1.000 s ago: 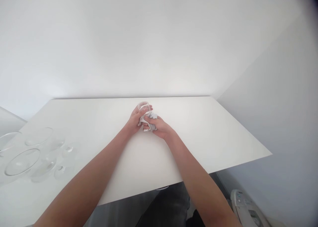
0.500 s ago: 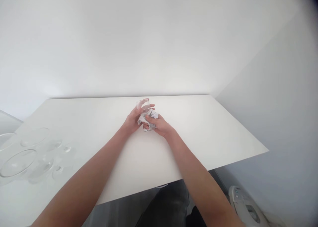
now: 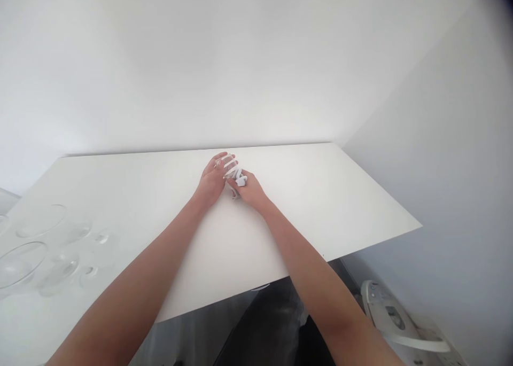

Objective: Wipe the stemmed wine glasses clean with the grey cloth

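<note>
Near the back middle of the white table, my left hand [image 3: 212, 180] is closed around a clear drinking glass [image 3: 226, 161]. The glass lies tilted across the palm, with fingers showing through and behind it. My right hand [image 3: 249, 187] grips a crumpled white cloth [image 3: 240, 179] and presses it against the near end of the glass. Part of the cloth hangs below the fingers. The hands nearly touch, and the right fingertips are hidden behind the cloth and glass.
Several clear stemmed glasses [image 3: 60, 267] stand at the left on the white table [image 3: 320, 205]. A wall rises behind the table and another stands at the right. A white appliance [image 3: 390, 312] sits low at the right, below the table edge.
The glass has turned in my left hand, and that hand has rolled further over it. My right hand has shifted the cloth along the glass. The view has moved slightly.
</note>
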`<state>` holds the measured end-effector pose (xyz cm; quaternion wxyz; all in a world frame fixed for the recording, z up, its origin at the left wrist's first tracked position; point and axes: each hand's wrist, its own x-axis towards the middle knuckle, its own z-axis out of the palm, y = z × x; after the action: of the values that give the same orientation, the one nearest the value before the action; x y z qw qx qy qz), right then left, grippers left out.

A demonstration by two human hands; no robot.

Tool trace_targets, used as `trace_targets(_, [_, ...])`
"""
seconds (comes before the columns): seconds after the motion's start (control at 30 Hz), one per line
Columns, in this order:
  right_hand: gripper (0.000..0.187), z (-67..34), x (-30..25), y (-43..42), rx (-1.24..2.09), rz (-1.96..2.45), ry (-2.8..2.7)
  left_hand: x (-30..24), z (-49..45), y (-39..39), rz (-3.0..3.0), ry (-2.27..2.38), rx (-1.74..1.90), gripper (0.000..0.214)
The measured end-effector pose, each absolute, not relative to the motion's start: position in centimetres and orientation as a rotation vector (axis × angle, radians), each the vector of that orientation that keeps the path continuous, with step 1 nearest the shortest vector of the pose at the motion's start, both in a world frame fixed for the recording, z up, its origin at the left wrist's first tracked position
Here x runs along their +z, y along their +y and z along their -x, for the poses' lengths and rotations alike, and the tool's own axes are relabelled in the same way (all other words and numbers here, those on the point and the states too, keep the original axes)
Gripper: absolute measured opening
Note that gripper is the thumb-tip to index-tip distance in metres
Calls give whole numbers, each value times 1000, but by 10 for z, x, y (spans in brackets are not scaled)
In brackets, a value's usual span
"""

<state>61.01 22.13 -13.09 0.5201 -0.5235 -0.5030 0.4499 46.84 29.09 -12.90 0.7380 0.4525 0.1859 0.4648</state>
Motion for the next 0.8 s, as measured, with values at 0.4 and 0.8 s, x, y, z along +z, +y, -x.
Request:
trace_targets(0.4, [46,-607,-123,219,1352,927,-1021,-123,-463,287,-1042,308,883,70])
trace_targets(0.8, [40,-612,-123,216,1553,881,-1029,-123,-463,287,-958,302,901,51])
